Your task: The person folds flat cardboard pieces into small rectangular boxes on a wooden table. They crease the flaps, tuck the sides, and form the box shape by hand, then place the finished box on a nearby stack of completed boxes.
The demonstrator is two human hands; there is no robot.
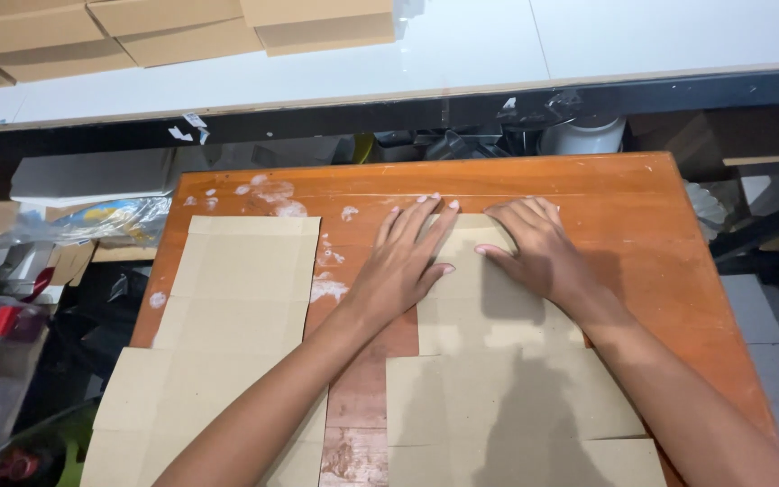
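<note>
Both hands, left hand and right hand, fingers spread, pressing flat the far flap of a cardboard blank on the wooden table (second blank lies beside); likely creasing that fold, which calls for firm, even pressure.

A second flat cardboard blank is lying at the lower left of the frame on the orange-brown wooden table, whose top is showing white smears near its upper left. Along the top of the frame a long white counter is running, with folded cardboard boxes sitting at its upper left. A white cylindrical container is standing in the dark gap below the counter. At the left edge, crumpled clear plastic and a white box are lying among clutter.
</note>
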